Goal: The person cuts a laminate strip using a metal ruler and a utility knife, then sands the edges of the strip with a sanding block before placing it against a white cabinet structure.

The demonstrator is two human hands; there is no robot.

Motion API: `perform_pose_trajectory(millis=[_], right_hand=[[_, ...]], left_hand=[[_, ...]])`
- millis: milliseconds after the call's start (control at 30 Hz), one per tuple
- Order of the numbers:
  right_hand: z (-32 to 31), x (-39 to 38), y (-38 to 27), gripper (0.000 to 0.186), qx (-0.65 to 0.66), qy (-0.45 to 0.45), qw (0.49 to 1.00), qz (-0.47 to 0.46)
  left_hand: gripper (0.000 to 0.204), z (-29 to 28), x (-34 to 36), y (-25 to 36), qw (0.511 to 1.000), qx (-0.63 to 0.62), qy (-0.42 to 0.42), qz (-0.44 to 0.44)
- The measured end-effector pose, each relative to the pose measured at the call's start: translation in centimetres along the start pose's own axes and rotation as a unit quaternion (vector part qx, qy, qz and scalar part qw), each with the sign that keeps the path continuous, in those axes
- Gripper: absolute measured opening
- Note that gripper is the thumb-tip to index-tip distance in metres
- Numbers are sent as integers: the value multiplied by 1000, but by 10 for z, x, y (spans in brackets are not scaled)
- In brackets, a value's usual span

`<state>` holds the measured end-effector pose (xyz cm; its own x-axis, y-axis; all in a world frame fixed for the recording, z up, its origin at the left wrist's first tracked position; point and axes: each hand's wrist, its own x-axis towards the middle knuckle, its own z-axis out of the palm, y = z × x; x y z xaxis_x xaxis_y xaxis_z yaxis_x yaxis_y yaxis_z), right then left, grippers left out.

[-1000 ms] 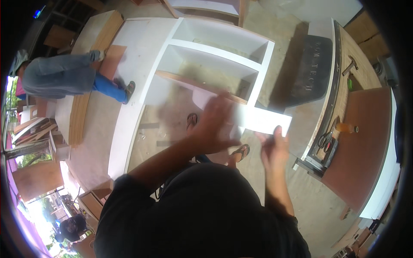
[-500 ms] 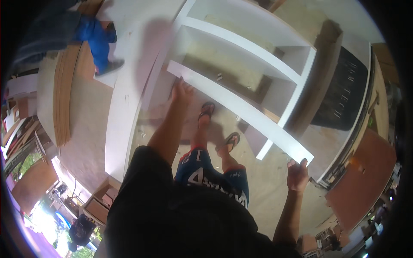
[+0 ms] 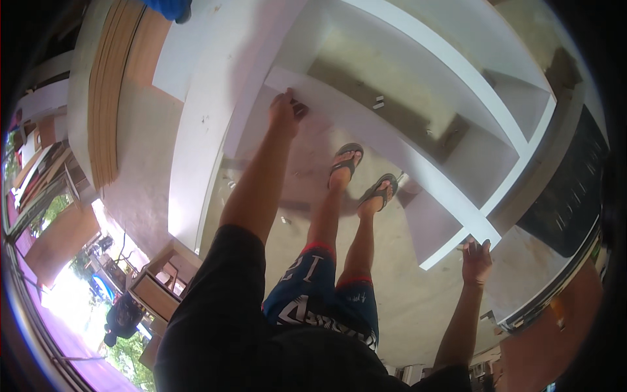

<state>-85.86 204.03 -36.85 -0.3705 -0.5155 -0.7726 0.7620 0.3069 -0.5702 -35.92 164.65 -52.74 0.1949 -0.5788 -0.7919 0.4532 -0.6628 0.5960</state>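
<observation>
A long, narrow white board (image 3: 392,149) lies slantwise across the open front of a white cabinet frame (image 3: 520,147). Near its left end, my left hand (image 3: 285,114) has its fingers curled around the near edge. At the opposite end my right hand (image 3: 477,262) grips the board's tip with bent fingers, close to where the board meets the cabinet's right side panel. Part of each hand's grip is hidden by the board. My sandalled feet (image 3: 346,163) stand on the floor just on the near side of the board.
A large white panel (image 3: 202,170) stands to the left, with stacked brown strips (image 3: 111,98) beyond it. Someone's blue-clad leg (image 3: 168,8) shows at the top edge. A dark panel (image 3: 565,189) lies right of the cabinet. Small white pieces (image 3: 379,102) lie on the floor inside it.
The board has shifted toward the cabinet, and its right end now meets the side panel. Both hands moved along with it. My feet show farther forward, while the other person's leg has nearly left view.
</observation>
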Motion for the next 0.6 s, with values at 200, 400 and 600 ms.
perform_pose_trajectory(millis=[200, 400, 600], right_hand=[[5, 9, -8, 17, 4, -23, 1000, 15], [5, 8, -16, 17, 4, -38, 999, 27], [5, 6, -12, 17, 11, 11, 999, 34]], left_hand=[[31, 4, 10, 3, 995, 21, 80, 62], [28, 3, 23, 14, 986, 23, 136, 95], [22, 5, 23, 20, 982, 36, 154, 104]])
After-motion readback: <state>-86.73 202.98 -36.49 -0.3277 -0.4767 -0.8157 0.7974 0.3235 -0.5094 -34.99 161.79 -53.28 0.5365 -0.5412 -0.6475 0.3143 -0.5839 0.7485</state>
